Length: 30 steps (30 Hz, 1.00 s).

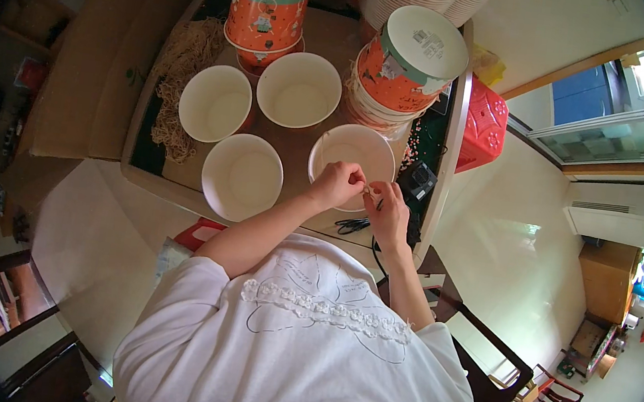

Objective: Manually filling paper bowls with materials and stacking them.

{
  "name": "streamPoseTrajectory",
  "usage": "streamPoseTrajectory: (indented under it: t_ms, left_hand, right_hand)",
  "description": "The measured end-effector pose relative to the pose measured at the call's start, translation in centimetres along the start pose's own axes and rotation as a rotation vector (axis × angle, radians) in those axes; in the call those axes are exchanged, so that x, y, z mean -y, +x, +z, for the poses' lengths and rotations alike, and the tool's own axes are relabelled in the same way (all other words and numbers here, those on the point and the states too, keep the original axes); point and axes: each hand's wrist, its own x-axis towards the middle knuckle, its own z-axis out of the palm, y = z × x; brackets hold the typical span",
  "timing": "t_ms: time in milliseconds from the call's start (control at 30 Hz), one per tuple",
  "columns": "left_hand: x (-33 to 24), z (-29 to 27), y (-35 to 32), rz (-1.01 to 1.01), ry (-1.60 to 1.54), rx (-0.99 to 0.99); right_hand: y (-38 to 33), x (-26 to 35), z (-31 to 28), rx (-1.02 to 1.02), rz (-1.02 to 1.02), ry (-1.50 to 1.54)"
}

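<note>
A small item, too small to be identified, is pinched between the fingertips of the left hand and right hand, just above the near rim of the right-hand white paper bowl. Should either pinch slacken, the item is judged likely to be dropped outside the bowl, toward the scissors at the surface edge.

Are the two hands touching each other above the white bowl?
Cannot tell. In the head view, left hand and right hand meet fingertips at something small over the white bowl; contact is unclear.
</note>
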Motion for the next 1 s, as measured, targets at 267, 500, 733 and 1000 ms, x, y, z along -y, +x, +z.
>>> streamPoseTrajectory:
  t_ms: [267,500,733,1000]
  left_hand:
    - [0.0,-0.2,0.3,-0.134,-0.082,0.116]
    - [-0.1,-0.1,-0.1,0.018,-0.025,0.031]
    - [-0.5,-0.1,-0.2,0.065,0.089,0.048]
    - [-0.3,-0.1,-0.1,0.104,0.093,0.039]
  right_hand:
    - [0.1,-0.2,0.2,-0.021,-0.013,0.013]
    - [0.2,-0.2,0.3,-0.046,-0.02,0.033]
    - [0.2,0.0,0.1,0.009,0.015,0.032]
    - [0.1,-0.1,0.1,0.002,-0.009,0.026]
